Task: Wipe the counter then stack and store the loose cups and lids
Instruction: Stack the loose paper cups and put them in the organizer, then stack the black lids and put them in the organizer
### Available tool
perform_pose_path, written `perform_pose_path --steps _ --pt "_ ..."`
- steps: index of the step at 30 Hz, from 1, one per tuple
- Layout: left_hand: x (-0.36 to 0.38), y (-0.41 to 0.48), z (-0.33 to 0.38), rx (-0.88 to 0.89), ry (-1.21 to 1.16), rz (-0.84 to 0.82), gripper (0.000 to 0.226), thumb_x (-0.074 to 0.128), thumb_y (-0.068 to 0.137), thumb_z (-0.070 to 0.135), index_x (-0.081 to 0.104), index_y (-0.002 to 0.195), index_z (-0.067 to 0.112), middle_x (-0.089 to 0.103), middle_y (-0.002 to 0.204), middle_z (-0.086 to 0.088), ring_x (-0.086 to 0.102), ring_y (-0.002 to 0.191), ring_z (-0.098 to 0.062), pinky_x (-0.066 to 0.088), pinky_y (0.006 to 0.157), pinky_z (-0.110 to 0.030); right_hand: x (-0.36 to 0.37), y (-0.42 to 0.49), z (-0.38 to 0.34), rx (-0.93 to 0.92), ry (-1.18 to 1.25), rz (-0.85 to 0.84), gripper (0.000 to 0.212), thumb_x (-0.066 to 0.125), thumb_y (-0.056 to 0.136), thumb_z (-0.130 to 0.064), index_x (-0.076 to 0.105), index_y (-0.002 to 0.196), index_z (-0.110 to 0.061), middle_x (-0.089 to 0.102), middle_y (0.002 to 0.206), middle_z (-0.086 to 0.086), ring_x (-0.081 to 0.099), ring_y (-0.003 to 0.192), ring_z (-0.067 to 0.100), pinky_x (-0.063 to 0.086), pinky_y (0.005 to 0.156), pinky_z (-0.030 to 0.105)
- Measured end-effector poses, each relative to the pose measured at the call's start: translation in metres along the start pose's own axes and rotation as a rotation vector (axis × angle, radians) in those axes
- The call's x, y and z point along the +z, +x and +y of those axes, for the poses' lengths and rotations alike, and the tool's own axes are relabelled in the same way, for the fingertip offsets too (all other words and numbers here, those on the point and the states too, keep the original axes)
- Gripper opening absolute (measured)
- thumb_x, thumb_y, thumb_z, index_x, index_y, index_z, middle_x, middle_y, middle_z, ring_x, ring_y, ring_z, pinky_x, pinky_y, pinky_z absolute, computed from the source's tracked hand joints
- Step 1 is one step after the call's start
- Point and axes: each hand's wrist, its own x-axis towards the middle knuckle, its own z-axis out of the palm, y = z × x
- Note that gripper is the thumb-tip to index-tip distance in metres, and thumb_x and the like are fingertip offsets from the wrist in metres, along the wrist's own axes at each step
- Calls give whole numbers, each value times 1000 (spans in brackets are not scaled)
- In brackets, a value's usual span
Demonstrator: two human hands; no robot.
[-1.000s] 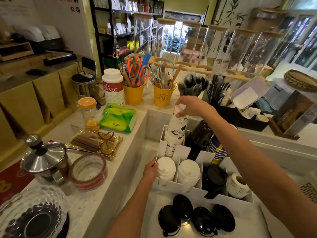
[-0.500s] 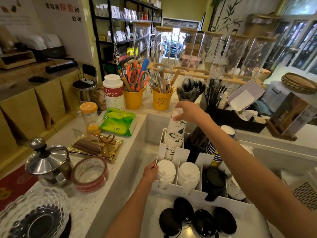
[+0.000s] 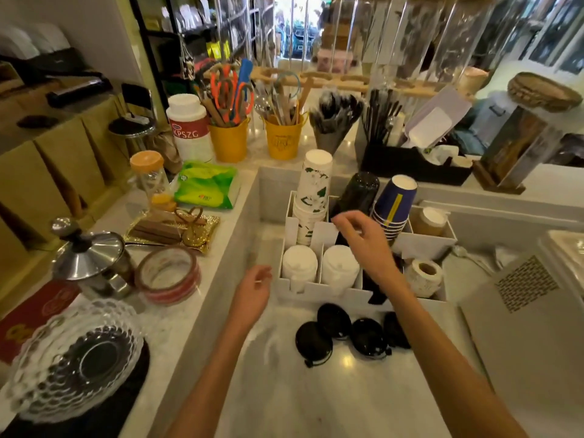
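The right hand [image 3: 366, 245] has just come off the top of the floral paper cup stack [image 3: 313, 197]. A moment ago it was pressing down there; now it hangs lower, over the middle of the white divided organizer [image 3: 328, 294], fingers loosely curled and grasping nothing that I can see. The left hand [image 3: 252, 292] has let go too. It had been steadying the organizer's near left corner and now floats just beside it, relaxed and seemingly empty.

The floral stack stands upside down in the back left compartment, seated and leaning a little, with the black cup stack [image 3: 357, 194] and the blue cup stack [image 3: 393, 203] in the slots to its right. 2 stacks of white lids [image 3: 298, 263] sit in the front compartments.

To my eye the cups are now put away, and both hands are free for what is left. That looks like the 4 black lids [image 3: 368, 338], which lie loose on the counter [image 3: 316, 399] just in front of the organizer, some overlapping. They probably need gathering into 1 pile and slotting into the dark front compartment partly hidden behind the right wrist.
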Motion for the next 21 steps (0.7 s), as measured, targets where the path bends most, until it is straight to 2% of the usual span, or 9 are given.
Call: perform_pose_path --steps 1,3,5,9,13,18,19,21 --pt "1 -17 -13 -16 27 -9 26 51 98 19 60 121 26 65 121 -1 59 104 -14 47 86 -27 6 -27 18 97 80 -3 21 54 96 -32 70 99 -20 71 94 -6 67 90 9 56 81 26" --pt "7 -48 -41 -73 99 -25 24 51 98 20 62 118 25 66 121 -2 61 106 -18 51 93 -34 21 -88 54 288 188 8 21 53 98 -26 70 90 -16 71 90 5 68 89 19 57 81 33" --pt "16 -76 -68 -155 199 -89 27 49 98 21 62 121 23 65 124 -3 61 110 -21 49 97 -36 39 -155 83 484 243 16 22 52 99 -22 70 88 -16 71 92 13 68 86 21 56 78 32" --pt "23 -110 -98 -237 339 -312 31 45 99 23 59 127 25 62 126 -1 58 108 -15 47 92 -26 55 -252 114 786 237 -84 24 53 98 -26 72 89 -14 74 89 5 70 83 18 55 67 23" --pt "25 -112 -100 -256 381 -312 34 42 99 24 56 130 27 63 121 -2 60 103 -19 49 89 -29 51 -264 121 813 167 -167 18 57 97 -28 70 90 -16 71 91 4 69 83 18 52 67 22" --pt "34 -110 -95 -251 322 -269 33 43 98 22 59 127 24 63 122 -4 60 106 -21 50 94 -34 65 -241 127 666 -3 -125 8 59 95 -24 64 101 -24 65 103 -6 65 96 17 47 72 14" --pt "36 -110 -94 -257 304 -256 33 43 98 22 59 127 23 63 124 -4 59 108 -21 49 96 -35 72 -232 127 643 -83 -120 15 60 94 -28 61 108 -25 62 109 -6 63 100 16 47 75 15" --pt "40 -107 -90 -261 307 -217 33 42 99 24 57 128 22 63 125 -4 59 109 -20 49 96 -34 88 -210 128 599 -280 -124 41 61 91 -40 52 128 -26 54 123 0 58 110 20 49 85 26"
